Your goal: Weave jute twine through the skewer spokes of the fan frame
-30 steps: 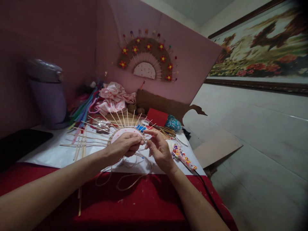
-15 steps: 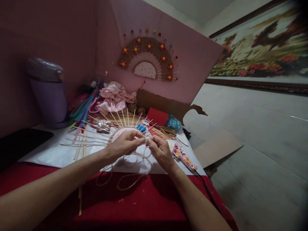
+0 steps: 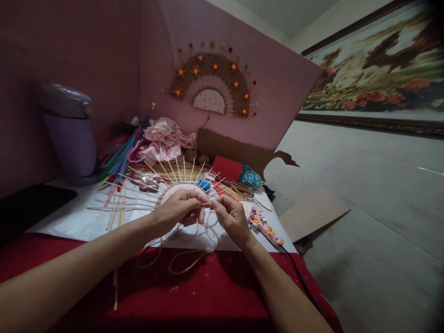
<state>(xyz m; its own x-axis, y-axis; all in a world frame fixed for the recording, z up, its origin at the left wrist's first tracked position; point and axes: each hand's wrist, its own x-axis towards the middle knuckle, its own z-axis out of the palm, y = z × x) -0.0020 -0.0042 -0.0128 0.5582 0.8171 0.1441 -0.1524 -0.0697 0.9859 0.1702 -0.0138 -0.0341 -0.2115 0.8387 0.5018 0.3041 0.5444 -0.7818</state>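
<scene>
My left hand [image 3: 185, 206] and my right hand [image 3: 231, 217] meet over the table, fingertips pinched close together on a thin strand of twine. Loops of the twine [image 3: 192, 266] hang below them across the white sheet and the red cloth. Just behind my left hand lies a half-round piece [image 3: 176, 188] in pink dotted fabric with a twine-wrapped rim, partly hidden by that hand. Thin wooden sticks [image 3: 172, 170] fan out from its curved edge. A small blue object [image 3: 204, 185] rests near its right side.
A flower-patterned glue gun [image 3: 260, 222] with a black cord lies right of my right hand. Behind are blue yarn [image 3: 250, 176], red card [image 3: 227, 167], scissors, crumpled pink fabric [image 3: 166, 136] and pipe cleaners. Loose sticks [image 3: 116, 286] overhang the front; a purple flask [image 3: 71, 138] stands left.
My left fingers have shifted: the thumb has dropped away below, and the index finger now reaches towards my right fingertips. My right hand stays nearly in place.
</scene>
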